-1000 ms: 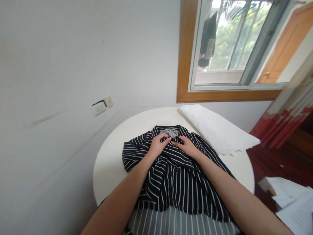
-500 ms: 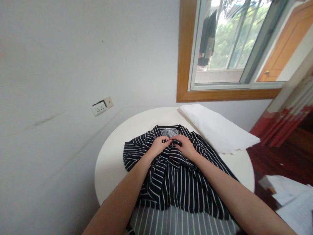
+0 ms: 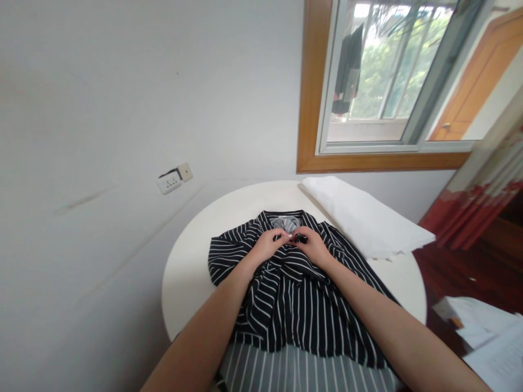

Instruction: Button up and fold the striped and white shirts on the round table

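A black shirt with white stripes (image 3: 294,305) lies spread on a round white table (image 3: 192,267), collar toward the wall. My left hand (image 3: 267,245) and my right hand (image 3: 312,246) meet just below the collar. Both pinch the shirt's front edges together where a small dark button shows between the fingertips. Fingers of both hands are curled closed on the fabric.
A folded white cloth (image 3: 368,215) lies on the table's right side under a wood-framed window (image 3: 310,109). A wall socket (image 3: 174,178) sits left of the table. White papers (image 3: 486,337) lie on the dark floor at lower right.
My hands have drawn closer together at the collar, fingertips now touching over the button. The view shifted slightly.
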The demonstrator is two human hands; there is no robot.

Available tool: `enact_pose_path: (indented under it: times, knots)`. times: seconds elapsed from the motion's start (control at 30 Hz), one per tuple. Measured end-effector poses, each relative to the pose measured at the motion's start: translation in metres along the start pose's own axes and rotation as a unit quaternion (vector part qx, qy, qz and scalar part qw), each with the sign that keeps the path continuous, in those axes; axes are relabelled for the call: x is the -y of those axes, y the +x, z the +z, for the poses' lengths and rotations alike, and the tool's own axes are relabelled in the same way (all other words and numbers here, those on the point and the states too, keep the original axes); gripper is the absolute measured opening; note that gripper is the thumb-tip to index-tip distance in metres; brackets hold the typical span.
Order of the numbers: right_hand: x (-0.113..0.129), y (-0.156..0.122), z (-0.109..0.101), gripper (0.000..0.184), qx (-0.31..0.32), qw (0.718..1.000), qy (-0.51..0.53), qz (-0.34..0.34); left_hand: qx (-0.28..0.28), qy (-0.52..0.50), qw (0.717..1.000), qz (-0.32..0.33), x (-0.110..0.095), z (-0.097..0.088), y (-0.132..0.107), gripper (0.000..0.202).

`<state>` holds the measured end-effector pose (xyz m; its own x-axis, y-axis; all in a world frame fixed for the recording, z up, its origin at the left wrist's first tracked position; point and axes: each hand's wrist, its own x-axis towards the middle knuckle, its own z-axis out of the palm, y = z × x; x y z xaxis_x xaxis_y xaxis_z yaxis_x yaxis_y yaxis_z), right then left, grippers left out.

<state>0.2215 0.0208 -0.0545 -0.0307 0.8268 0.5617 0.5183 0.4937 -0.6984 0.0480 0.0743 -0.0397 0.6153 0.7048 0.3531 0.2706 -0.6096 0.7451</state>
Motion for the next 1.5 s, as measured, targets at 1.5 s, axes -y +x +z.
enact_pose_path:
  times: [1.5]
  knots:
    - [0.013, -0.001, -0.044, 0.024, 0.097, 0.982, -0.157, 0.032, -0.406, -0.007, 0.910, -0.086, 0.013, -0.020, 0.001, 0.021]
